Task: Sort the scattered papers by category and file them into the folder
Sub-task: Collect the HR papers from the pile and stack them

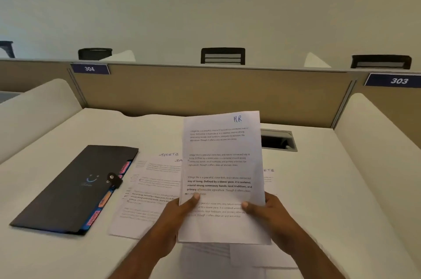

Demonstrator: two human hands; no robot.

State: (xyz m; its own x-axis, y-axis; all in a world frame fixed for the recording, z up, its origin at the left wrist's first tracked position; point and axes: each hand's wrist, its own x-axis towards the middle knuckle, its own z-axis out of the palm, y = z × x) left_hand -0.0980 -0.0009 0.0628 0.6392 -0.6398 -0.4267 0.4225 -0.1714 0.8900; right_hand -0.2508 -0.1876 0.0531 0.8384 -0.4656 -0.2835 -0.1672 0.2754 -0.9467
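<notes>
Head view, left hand [180, 212] and right hand [266, 210] with fingers closed on the lower edges of a printed sheet marked HR [222, 165], raised above the white table [319, 187], sheets headed SPORTS [157, 178] lying beneath, closed black folder [75, 187] with coloured tabs just left of them.

Thin, matt white paper sheet [222, 165] printed in black; further paper sheets [150, 190] on a smooth, matt off-white tabletop [319, 187]. Matt black folder [75, 187] with metal snap [111, 177]. Cloth-covered tan partition [205, 89], metal-framed.
</notes>
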